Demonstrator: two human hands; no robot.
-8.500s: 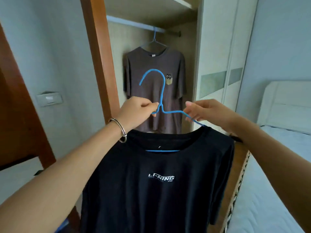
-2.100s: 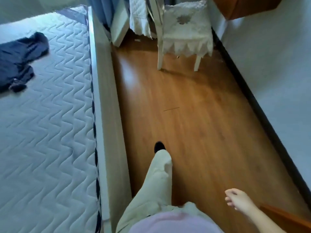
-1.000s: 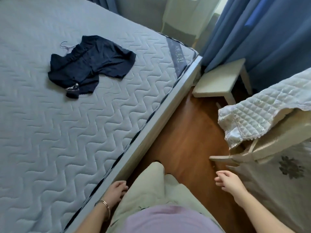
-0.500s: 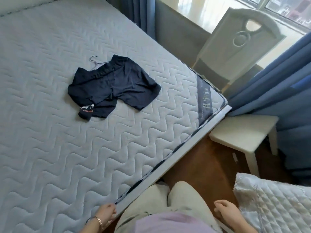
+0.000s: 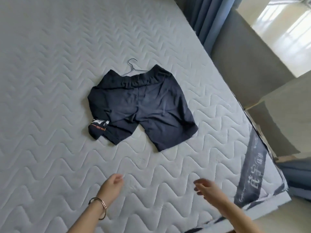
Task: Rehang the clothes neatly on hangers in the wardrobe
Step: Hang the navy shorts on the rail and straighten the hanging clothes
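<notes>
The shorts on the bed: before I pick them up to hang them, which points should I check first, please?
1. Hands free: ok. The left hand and the right hand hold nothing.
2. Hands at the shorts: not ok. Both hover over the mattress, short of them.
3. Hanger found: ok. Its hook sticks out at the waistband.
4. Hanger seated properly in the shorts: cannot tell. The cloth hides the rest of it.
5. Shorts lying smooth: not ok. One leg is crumpled and folded over.
</notes>
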